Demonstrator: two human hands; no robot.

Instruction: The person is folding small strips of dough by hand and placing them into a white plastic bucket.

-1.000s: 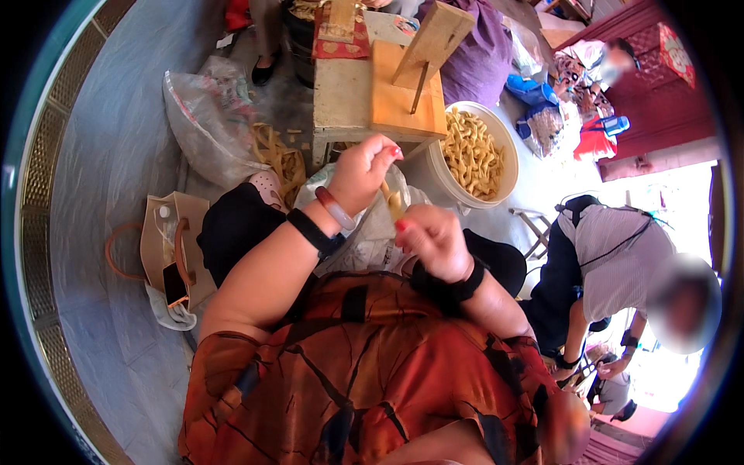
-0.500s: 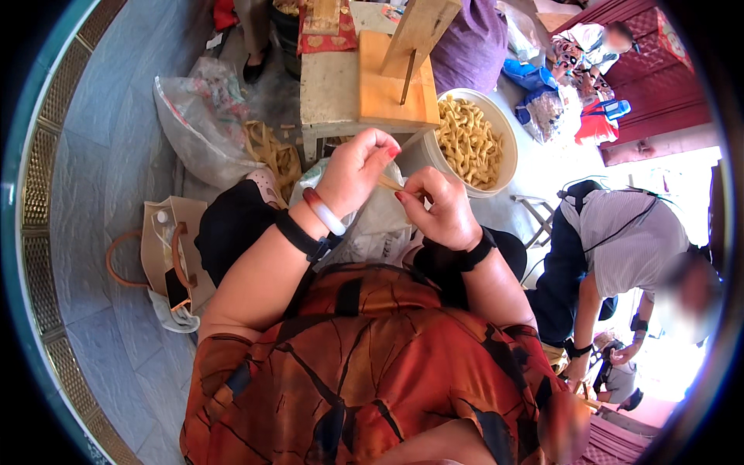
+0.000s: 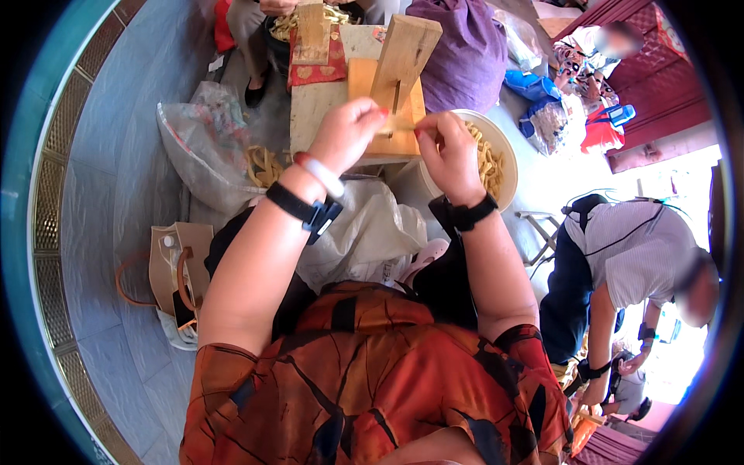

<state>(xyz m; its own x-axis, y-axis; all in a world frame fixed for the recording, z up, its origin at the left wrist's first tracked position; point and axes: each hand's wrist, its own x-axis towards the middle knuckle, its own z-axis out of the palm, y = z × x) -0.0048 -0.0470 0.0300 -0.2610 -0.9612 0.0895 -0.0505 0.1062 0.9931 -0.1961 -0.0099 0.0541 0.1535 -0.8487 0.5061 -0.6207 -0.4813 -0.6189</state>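
Note:
My left hand point(image 3: 347, 133) and my right hand point(image 3: 448, 151) are raised together over a wooden block stand point(image 3: 387, 101). Between their fingertips they pinch one thin pale yellow strip point(image 3: 399, 124), held level just in front of the stand's upright slotted board point(image 3: 403, 54). A black band and a pale bangle ring my left wrist; a black band rings my right. A white bowl point(image 3: 505, 167) full of the same yellow strips sits just behind my right hand. A white plastic sheet point(image 3: 364, 236) lies across my lap.
A clear plastic bag point(image 3: 209, 147) holding more strips lies on the grey floor at left, a brown handbag point(image 3: 174, 267) nearer me. Another person sits across the low wooden table point(image 3: 314, 108). At right a person in a white shirt point(image 3: 628, 256) bends down.
Both hands have risen and reached forward from my lap toward the wooden stand, coming together on the strip. The view has tilted forward with them.

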